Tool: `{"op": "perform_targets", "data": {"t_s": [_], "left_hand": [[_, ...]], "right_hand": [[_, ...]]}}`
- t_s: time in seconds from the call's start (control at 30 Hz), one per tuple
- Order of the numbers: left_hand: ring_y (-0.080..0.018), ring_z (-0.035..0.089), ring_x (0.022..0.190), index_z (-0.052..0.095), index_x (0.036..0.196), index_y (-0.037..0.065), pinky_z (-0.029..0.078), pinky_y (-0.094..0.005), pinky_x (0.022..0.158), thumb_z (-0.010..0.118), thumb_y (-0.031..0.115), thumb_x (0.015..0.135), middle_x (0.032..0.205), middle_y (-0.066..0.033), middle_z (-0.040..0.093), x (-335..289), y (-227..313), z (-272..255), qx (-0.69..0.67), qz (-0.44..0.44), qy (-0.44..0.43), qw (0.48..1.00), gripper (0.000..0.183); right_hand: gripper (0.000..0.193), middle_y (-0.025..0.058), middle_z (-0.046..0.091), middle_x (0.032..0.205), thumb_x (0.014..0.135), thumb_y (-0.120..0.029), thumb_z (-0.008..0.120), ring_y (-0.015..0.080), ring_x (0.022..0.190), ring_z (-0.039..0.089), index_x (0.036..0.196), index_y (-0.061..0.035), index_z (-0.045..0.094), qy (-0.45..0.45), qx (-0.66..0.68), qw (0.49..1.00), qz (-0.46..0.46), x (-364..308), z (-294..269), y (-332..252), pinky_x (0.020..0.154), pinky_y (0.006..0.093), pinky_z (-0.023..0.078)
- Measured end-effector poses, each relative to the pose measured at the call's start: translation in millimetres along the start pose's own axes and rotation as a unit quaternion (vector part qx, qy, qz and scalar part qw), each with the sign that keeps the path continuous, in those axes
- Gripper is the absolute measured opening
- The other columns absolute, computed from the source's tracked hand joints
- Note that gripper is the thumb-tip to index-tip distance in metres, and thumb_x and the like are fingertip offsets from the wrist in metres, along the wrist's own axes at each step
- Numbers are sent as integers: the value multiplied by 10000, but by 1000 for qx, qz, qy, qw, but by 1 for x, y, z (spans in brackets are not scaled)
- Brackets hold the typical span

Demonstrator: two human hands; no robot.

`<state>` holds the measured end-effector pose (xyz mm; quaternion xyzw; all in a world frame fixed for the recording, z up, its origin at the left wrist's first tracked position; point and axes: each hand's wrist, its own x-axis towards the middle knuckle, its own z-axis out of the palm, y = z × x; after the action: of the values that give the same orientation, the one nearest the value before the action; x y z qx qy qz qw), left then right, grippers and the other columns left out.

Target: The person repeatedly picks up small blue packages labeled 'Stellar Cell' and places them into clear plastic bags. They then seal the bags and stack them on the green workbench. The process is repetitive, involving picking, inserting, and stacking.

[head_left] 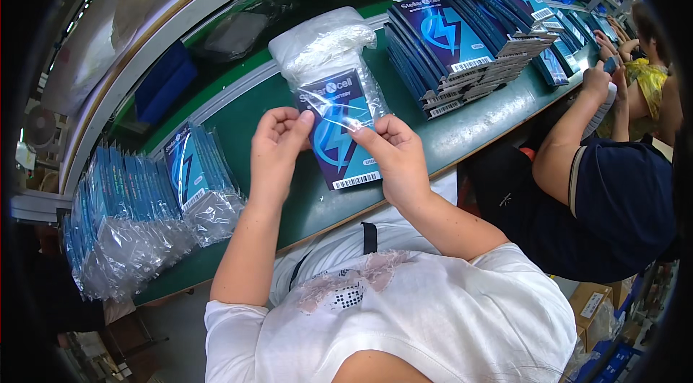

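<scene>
Between my hands is a flat dark-blue box (338, 150) with a light-blue lightning emblem and a barcode strip along its near edge. My left hand (280, 139) pinches its left side between thumb and fingers. My right hand (394, 154) grips the right side, thumb lying on the front. Shiny transparent film (372, 98) shows over the box's upper right; how far it covers the box I cannot tell. Just beyond lies a stack of transparent plastic bags (321, 40) on the green table.
Stacks of similar blue boxes (442, 36) stand at the back right of the green table (303, 213). Bagged boxes (137, 202) stand in rows at the left. A blue bin (164, 82) is beyond the table's far rail. Co-workers (613, 188) sit along the right side.
</scene>
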<state>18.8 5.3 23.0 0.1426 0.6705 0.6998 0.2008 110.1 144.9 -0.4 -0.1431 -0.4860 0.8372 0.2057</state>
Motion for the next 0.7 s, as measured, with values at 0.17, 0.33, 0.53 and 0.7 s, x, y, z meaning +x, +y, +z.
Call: {"op": "perform_targets", "data": {"t_s": [0.17, 0.33, 0.53, 0.7], "left_hand": [[-166, 584, 1003, 504, 1145, -33, 458, -313, 878, 538, 111, 923, 1107, -120, 596, -13, -3, 12, -216, 9, -64, 974, 267], [-206, 595, 1019, 476, 1186, -42, 478, -371, 902, 490, 132, 942, 1135, -131, 584, -26, 16, 0, -272, -57, -82, 957, 300], [-300, 547, 1117, 461, 1202, -75, 439, -425, 964, 375, 274, 987, 1176, -211, 552, -55, 11, -1, -271, -127, -292, 908, 419], [-253, 554, 1094, 461, 1223, -60, 439, -413, 951, 345, 376, 990, 1184, -167, 554, -50, 11, -7, -295, -193, -245, 903, 508]], "right_hand": [[281, 17, 554, 687, 775, -169, 744, 56, 609, 489, 924, -5, 572, -63, -238, 969, -3, 4, -3, -8, 497, 227, 375], [973, 85, 596, 888, 648, -79, 807, 104, 782, 555, 1424, -73, 220, -248, -331, 907, -71, -6, 1, -51, 669, 237, 456], [420, 167, 620, 890, 680, 164, 463, 267, 705, 584, 1031, 2, 627, -129, -291, 832, -455, -10, 5, -57, 656, 307, 477], [211, 97, 596, 866, 790, 60, 501, 212, 738, 550, 963, 12, 612, -227, -299, 822, -428, -14, 24, -60, 620, 310, 431]]}}
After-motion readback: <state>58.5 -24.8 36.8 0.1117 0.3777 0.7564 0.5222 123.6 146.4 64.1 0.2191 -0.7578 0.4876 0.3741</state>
